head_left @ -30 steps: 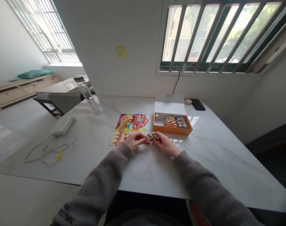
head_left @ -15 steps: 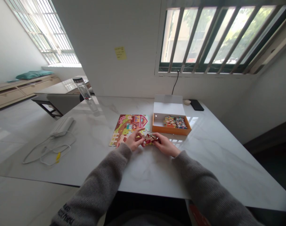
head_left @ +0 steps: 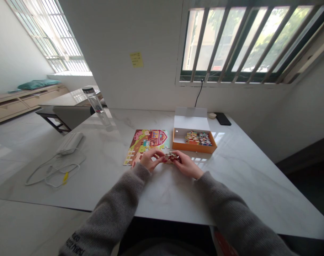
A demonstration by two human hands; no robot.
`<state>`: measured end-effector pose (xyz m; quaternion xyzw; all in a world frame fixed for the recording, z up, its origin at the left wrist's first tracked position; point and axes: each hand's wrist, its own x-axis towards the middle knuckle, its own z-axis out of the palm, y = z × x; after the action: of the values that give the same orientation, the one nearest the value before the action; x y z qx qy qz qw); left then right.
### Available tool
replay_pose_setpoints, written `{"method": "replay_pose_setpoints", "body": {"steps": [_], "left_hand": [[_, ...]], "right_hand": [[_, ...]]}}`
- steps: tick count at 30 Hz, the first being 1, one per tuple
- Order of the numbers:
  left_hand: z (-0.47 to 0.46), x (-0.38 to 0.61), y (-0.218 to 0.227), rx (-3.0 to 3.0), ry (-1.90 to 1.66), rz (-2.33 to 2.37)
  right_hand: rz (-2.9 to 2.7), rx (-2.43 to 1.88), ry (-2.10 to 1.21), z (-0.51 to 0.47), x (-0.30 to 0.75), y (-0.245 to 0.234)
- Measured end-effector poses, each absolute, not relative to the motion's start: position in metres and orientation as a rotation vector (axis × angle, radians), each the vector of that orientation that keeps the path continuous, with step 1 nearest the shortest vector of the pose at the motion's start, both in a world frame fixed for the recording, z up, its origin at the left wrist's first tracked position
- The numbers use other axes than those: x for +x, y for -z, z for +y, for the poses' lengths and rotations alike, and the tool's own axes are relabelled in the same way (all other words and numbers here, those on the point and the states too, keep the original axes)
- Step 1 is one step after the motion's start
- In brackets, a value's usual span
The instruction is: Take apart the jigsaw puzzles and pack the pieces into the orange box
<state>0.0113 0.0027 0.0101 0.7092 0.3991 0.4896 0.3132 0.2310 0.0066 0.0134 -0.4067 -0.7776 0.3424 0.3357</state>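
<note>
Between my two hands is a small stack of jigsaw puzzle pieces (head_left: pixel 171 156), held just above the table. My right hand (head_left: pixel 187 164) grips the stack from the right with thumb and fingers. From the other side, my left hand (head_left: pixel 151 159) pinches at the stack's left end, its thumb and fingers closed on the pieces. Partly hidden behind my left hand lies a joined section of a farm puzzle (head_left: pixel 141 143), with a red barn at its upper right. An open orange box (head_left: pixel 192 148) stands beyond my right hand, with more puzzle pieces (head_left: pixel 198 138) standing packed in its right part.
On the marble-patterned table (head_left: pixel 175 195), a white device with a cable (head_left: pixel 70 143) lies at the left. A clear bottle (head_left: pixel 94 100) stands at the far left edge. A black phone (head_left: pixel 223 119) and a small white dish (head_left: pixel 212 116) are at the back right.
My left hand's raised index finger has come down, and its fingers now close on the left end of the stack. My right hand stays nearly still with the pieces.
</note>
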Motion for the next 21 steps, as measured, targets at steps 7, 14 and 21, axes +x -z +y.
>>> {"method": "replay_pose_setpoints", "body": {"steps": [7, 14, 21], "left_hand": [[0.001, 0.014, -0.005, 2.319, -1.191, 1.034], [0.002, 0.023, 0.001, 2.631, -1.116, 0.998], [0.000, 0.029, 0.002, 2.832, -0.974, 1.131]], "right_hand": [[-2.133, -1.026, -0.905, 0.007, 0.234, -0.015], [-2.179, -0.977, -0.913, 0.006, 0.235, -0.017], [-2.148, -0.958, -0.982, 0.007, 0.235, -0.014]]}}
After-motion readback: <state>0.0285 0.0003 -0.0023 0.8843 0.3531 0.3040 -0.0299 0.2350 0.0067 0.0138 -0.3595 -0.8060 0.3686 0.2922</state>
